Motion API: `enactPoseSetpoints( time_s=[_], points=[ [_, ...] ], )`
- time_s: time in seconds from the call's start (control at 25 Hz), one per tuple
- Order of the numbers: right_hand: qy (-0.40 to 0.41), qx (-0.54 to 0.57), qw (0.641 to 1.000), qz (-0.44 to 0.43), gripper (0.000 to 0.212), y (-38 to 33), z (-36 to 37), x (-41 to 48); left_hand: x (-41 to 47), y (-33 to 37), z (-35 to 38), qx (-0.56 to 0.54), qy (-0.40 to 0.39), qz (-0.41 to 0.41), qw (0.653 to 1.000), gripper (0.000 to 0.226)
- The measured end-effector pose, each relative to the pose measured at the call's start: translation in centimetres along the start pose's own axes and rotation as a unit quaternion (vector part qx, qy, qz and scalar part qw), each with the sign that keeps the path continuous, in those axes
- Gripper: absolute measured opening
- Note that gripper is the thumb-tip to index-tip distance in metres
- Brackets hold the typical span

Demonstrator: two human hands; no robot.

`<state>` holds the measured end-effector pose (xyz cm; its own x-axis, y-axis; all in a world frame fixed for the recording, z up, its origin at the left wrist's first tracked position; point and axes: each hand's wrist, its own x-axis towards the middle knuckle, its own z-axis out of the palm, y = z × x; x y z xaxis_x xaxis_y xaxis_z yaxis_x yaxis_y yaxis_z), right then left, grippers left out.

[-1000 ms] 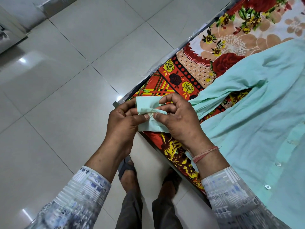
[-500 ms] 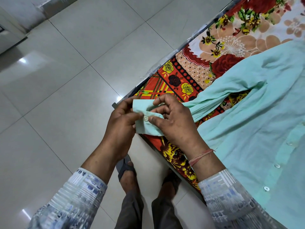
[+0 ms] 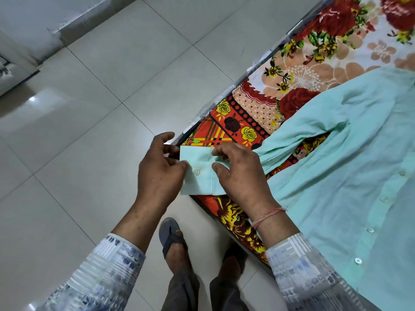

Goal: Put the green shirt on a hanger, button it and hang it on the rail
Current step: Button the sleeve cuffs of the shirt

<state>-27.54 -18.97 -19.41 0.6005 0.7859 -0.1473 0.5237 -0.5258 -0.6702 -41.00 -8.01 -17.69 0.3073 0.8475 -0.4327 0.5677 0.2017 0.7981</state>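
Observation:
The pale green shirt (image 3: 350, 171) lies spread on the bed, its button placket running down the right side. One sleeve stretches left to the bed's corner, where its cuff (image 3: 201, 182) is held flat with its white button (image 3: 197, 171) fastened. My left hand (image 3: 159, 173) pinches the cuff's left edge under the thumb, with the other fingers loosely spread. My right hand (image 3: 240, 173) grips the cuff's right end between thumb and fingers. No hanger or rail is in view.
The bed carries a red and orange floral sheet (image 3: 253, 108), and its corner and edge run diagonally just in front of me. Grey glossy floor tiles (image 3: 89, 131) fill the left. My sandalled feet (image 3: 173, 239) stand at the bed's edge. A wall base crosses the top left.
The cuff was bunched between both hands with fingers working at the button. Now it lies flat and buttoned, my left fingers have spread, and the view has dropped slightly.

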Motion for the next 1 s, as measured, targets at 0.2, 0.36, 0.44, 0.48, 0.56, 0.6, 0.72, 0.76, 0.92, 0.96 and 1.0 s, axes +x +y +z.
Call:
enactPoseSetpoints(
  time_s=[0.2,0.36,0.44,0.48,0.56,0.6,0.72,0.76,0.92,0.96,1.0],
  points=[
    [0.076,0.031,0.996,0.022,0.011,-0.7,-2.3,0.9,1.5,1.9,-1.8,-0.061,0.047,0.015,0.997,0.040],
    [0.141,0.071,0.987,0.038,0.011,-2.1,-4.6,2.0,1.3,5.9,0.6,-0.082,-0.060,0.060,0.993,0.036],
    [0.178,0.076,0.980,0.045,0.012,-1.7,-6.3,2.7,1.0,8.3,3.0,-0.081,-0.109,0.090,0.987,0.033],
    [0.197,0.078,0.976,0.054,0.014,-1.1,-7.3,2.9,0.8,9.5,4.4,-0.079,-0.132,0.101,0.983,0.032],
    [0.228,0.080,0.968,0.073,0.017,0.5,-9.2,2.9,0.5,11.5,7.2,-0.065,-0.168,0.112,0.977,0.031],
    [0.244,0.079,0.964,0.077,0.019,1.2,-10.1,2.8,0.4,12.4,8.5,-0.059,-0.182,0.119,0.974,0.031],
    [0.299,0.077,0.946,0.099,0.025,5.6,-14.5,2.5,-0.4,15.6,14.6,-0.043,-0.219,0.140,0.965,0.032],
    [0.316,0.079,0.939,0.109,0.027,7.3,-16.1,2.4,-0.8,16.7,16.9,-0.037,-0.230,0.144,0.962,0.032],
    [0.363,0.105,0.913,0.156,0.030,15.4,-23.4,0.9,-4.0,20.9,27.1,-0.025,-0.277,0.162,0.947,0.032],
    [0.369,0.108,0.908,0.167,0.030,17.7,-25.5,0.3,-5.1,21.8,30.1,-0.020,-0.288,0.166,0.943,0.031],
    [0.375,0.108,0.904,0.175,0.030,20.1,-27.4,-0.1,-6.1,22.7,33.0,-0.012,-0.295,0.167,0.941,0.031]
  ],
)
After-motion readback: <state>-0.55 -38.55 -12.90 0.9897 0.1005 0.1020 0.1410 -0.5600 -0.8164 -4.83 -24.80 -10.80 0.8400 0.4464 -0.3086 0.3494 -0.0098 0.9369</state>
